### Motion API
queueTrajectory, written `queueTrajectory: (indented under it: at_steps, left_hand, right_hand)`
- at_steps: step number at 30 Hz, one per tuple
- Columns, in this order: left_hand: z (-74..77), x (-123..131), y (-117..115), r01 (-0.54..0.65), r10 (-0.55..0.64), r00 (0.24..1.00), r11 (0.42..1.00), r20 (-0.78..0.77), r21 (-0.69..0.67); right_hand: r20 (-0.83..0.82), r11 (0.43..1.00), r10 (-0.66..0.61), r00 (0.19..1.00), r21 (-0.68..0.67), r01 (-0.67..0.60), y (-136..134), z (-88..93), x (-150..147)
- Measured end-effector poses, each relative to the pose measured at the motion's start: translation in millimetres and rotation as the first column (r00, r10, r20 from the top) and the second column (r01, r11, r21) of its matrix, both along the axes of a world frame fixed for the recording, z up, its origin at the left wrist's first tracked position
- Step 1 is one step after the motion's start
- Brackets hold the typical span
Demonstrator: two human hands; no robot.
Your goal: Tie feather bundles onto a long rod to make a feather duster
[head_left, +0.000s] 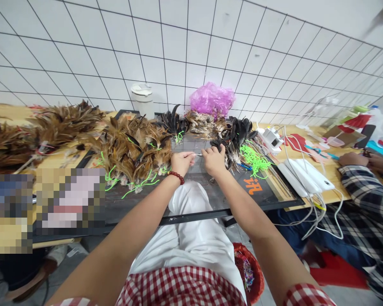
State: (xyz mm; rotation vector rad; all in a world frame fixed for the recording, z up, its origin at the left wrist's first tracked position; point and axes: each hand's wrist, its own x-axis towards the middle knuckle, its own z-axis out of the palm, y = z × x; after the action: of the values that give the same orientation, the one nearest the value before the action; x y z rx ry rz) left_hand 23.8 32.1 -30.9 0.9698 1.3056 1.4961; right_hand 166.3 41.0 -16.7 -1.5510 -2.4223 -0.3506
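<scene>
My left hand (181,162), with a red bead bracelet at the wrist, is closed in a pinch on a thin pale quill-like piece (195,155) over the dark cutting mat (210,193). My right hand (214,160) is closed too, its fingers meeting the other end of the same piece. A heap of brown feather bundles (134,148) tied with neon green cord lies just left of my hands. Black feathers (238,129) and loose green cord (254,159) lie to the right.
More brown feathers (35,131) cover the left of the wooden table. A white lidded cup (142,98) and a pink plastic bag (212,98) stand by the tiled wall. White power strips (306,174) with cables lie right, beside another person's plaid sleeve (367,187). A red basket (249,267) sits below.
</scene>
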Motion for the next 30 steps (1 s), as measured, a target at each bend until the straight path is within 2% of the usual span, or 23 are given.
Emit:
queueTrajectory:
  at_steps: [18, 25, 28, 30]
  left_hand:
    - [2.1, 0, 0, 0.015, -0.017, 0.999, 0.998, -0.033, -0.06]
    - [1.5, -4, 1, -0.009, 0.01, 0.999, 0.999, 0.03, -0.042]
    - [3.6, -4, 0, 0.013, -0.014, 0.996, 1.0, 0.087, 0.01]
    - [4.8, -4, -1, 0.058, -0.072, 0.986, 0.994, 0.154, 0.093]
  right_hand:
    - [0.011, 0.999, 0.05, 0.999, 0.004, -0.05, -4, 0.6, -4]
    - [-0.221, 0.98, 0.191, 0.956, -0.017, -0.199, 3, -7.9, -4]
    - [-0.351, 0.977, 0.179, 0.919, -0.045, -0.207, 6, -7.8, -5]
    - [-0.453, 0.978, 0.154, 0.878, -0.056, -0.201, 6, -6.2, -7]
